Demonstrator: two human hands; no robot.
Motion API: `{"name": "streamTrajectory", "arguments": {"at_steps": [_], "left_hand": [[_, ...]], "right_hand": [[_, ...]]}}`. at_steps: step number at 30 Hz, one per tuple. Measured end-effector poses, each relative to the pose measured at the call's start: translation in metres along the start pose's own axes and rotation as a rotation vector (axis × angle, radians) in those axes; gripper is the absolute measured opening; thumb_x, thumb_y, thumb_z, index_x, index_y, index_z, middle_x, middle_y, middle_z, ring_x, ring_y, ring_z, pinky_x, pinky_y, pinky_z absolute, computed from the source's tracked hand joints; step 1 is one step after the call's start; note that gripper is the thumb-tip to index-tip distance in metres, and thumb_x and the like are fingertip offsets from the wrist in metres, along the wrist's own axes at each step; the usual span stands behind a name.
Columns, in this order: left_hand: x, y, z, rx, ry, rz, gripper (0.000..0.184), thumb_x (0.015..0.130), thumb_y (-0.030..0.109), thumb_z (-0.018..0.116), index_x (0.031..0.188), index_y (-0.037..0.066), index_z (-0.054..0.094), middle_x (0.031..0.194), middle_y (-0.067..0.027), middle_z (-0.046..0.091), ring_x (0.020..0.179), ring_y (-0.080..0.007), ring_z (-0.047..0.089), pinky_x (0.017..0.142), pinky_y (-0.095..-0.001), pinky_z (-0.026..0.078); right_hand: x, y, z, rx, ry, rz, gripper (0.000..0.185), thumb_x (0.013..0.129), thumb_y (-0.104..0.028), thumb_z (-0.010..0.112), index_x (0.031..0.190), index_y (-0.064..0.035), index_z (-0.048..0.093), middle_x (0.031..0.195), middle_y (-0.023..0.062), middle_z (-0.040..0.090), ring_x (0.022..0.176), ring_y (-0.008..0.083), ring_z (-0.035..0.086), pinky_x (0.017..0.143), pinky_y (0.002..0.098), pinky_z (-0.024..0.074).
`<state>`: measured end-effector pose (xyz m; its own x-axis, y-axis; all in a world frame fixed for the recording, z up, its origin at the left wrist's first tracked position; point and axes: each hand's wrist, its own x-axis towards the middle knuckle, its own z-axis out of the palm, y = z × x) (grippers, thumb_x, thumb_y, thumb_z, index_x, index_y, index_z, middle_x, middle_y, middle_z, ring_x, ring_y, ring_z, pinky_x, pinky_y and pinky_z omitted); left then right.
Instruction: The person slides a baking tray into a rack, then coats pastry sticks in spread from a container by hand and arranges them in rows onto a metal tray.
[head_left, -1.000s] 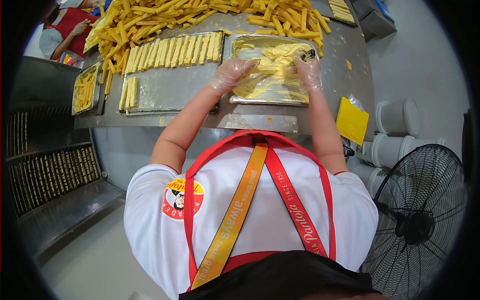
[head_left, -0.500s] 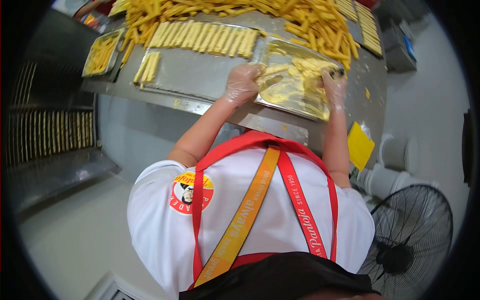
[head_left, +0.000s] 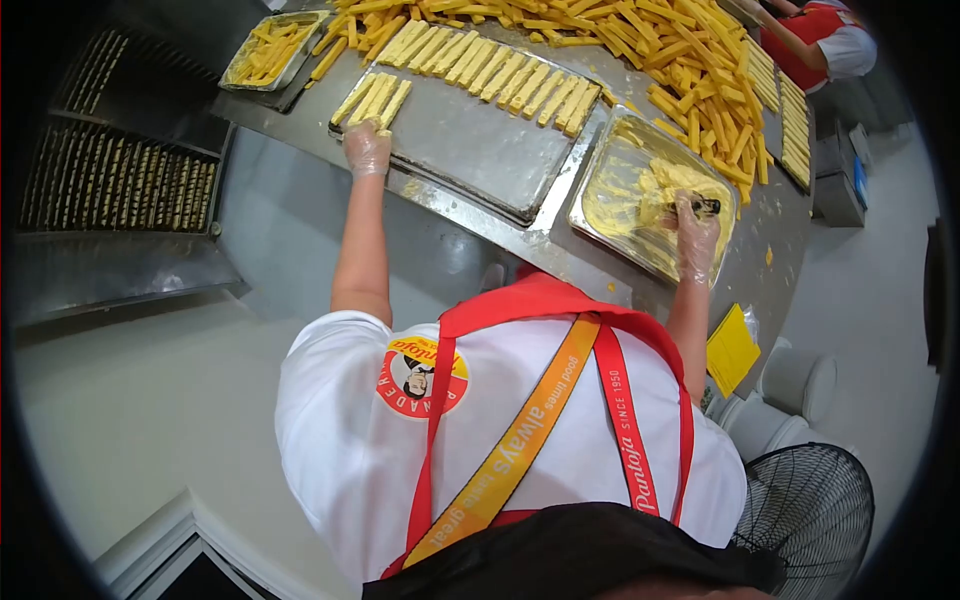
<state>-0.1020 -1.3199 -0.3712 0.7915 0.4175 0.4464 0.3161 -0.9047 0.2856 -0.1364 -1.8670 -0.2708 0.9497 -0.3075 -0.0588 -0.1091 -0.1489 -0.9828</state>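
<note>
My left hand (head_left: pixel 367 148), in a clear plastic glove, has its fingers closed at the near end of a cream-coated stick (head_left: pixel 397 103). That stick lies beside several others in a short row at the left of the baking tray (head_left: pixel 480 160). A longer row of coated sticks (head_left: pixel 490 73) runs along the tray's far side. To the right, my gloved right hand (head_left: pixel 697 235) is closed around a dark-handled tool (head_left: pixel 707 207) over a metal pan (head_left: pixel 590 215). Thick pale yellow cream (head_left: pixel 655 185) is smeared across that pan. The tool's working end is hidden.
A big pile of plain yellow sticks (head_left: pixel 690 70) covers the table's far side. A smaller pan of sticks (head_left: pixel 270 52) stands far left, near a rack of loaded trays (head_left: pixel 120 180). Another person (head_left: pixel 815 45) works at far right. A fan (head_left: pixel 810 510) stands lower right.
My left hand has moved left from the cream pan to the short row on the tray, bringing a coated stick. My right hand stays over the pan. The view has shifted.
</note>
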Motion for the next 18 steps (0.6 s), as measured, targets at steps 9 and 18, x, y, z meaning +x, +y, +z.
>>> {"name": "streamTrajectory", "arguments": {"at_steps": [9, 18], "left_hand": [[-0.007, 0.040, -0.023, -0.088, 0.160, -0.115, 0.054, 0.075, 0.039, 0.073, 0.111, 0.003, 0.057, 0.116, -0.0268, 0.051, 0.100, -0.0402, 0.056, 0.086, -0.0503, 0.047], [0.035, 0.334, 0.001, -0.473, -0.203, 0.873, 0.032, 0.076, 0.024, 0.065, 0.105, 0.009, 0.064, 0.095, -0.0177, 0.065, 0.095, -0.0381, 0.060, 0.083, -0.0474, 0.048]], "right_hand": [[0.007, 0.001, -0.037, -0.078, -0.197, 0.035, 0.017, 0.086, -0.013, 0.067, 0.098, -0.0008, 0.065, 0.083, 0.0068, 0.066, 0.068, 0.0146, 0.066, 0.060, 0.0279, 0.0533], [0.012, -0.011, -0.044, -0.098, -0.241, 0.042, 0.022, 0.084, -0.018, 0.070, 0.094, 0.0008, 0.065, 0.084, 0.0069, 0.067, 0.067, 0.0157, 0.065, 0.063, 0.0312, 0.0523]]}}
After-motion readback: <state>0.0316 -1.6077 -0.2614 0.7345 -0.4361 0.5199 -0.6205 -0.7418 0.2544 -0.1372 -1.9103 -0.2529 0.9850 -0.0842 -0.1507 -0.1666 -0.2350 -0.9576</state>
